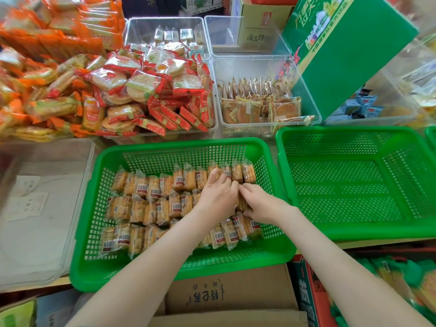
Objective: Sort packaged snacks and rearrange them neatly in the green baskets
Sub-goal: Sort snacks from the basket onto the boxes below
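Inside one green basket (179,145), snack packs (139,208) line three rows.

Our left hand (218,194) and right hand (262,201) cover the right end of the middle row of snack packets (146,208) in the near green basket (89,232), so we cannot count what lies under them. The packet (241,204) pinched by the right hand shows only as a sliver between thumb and fingers, and the back of the left hand hides whether its fingers grip anything. Our left forearm covers part of the front row. The label print is too small for us to read. The orange packets (47,31) at top left are smeared with blur, as are the green packs (405,277) at bottom right. The left edge cuts off the clear bin (35,232), the right edge another green basket (432,138)
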The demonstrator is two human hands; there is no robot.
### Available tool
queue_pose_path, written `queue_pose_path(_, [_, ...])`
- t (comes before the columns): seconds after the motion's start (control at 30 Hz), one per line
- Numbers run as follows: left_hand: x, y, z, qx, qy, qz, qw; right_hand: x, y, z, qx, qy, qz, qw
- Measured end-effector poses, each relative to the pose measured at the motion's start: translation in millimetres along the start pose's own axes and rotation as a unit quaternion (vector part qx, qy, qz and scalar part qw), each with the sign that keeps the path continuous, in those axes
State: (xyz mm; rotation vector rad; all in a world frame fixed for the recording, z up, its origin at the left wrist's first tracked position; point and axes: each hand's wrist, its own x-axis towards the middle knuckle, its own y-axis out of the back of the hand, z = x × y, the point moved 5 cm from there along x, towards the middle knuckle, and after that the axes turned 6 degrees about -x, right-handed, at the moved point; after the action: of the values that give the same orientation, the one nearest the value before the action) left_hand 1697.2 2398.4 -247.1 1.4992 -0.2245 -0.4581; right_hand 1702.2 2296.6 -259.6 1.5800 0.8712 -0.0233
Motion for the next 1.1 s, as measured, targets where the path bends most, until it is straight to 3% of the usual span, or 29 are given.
queue_pose_path(0.17, [-6,-15,5,-0.043,0.012,-0.012,0.999,-21,12,0,-0.127,0.01,0.1,0.987])
queue_pose_path(0.3, [-25,-27,3,-0.146,-0.003,-0.005,0.989,-46,4,17,-0.145,-0.017,0.177,0.973])
queue_pose_path(0.4, [-37,-33,13,-0.175,-0.012,-0.033,0.984,-52,-17,24,-0.199,-0.054,0.119,0.971])
queue_pose_path(0.6, [-31,-49,24,-0.093,0.026,-0.101,0.99,-40,-18,15,-0.296,-0.093,0.024,0.95])
queue_pose_path(0.77, [-35,-40,31,-0.08,0.054,-0.094,0.991,-44,-19,10,-0.294,-0.107,0.022,0.95])
queue_pose_path(0.9, [-46,-25,50,-0.146,0.075,-0.045,0.986,-81,-19,12,-0.19,-0.064,0.134,0.97])
queue_pose_path(1.0, [-54,-10,85,-0.203,0.064,-0.001,0.977,-128,-27,23,-0.132,-0.06,0.245,0.959])
queue_pose_path(1.1, [-66,12,135,-0.208,0.015,0.097,0.973,-182,-38,47,-0.075,-0.099,0.312,0.942])
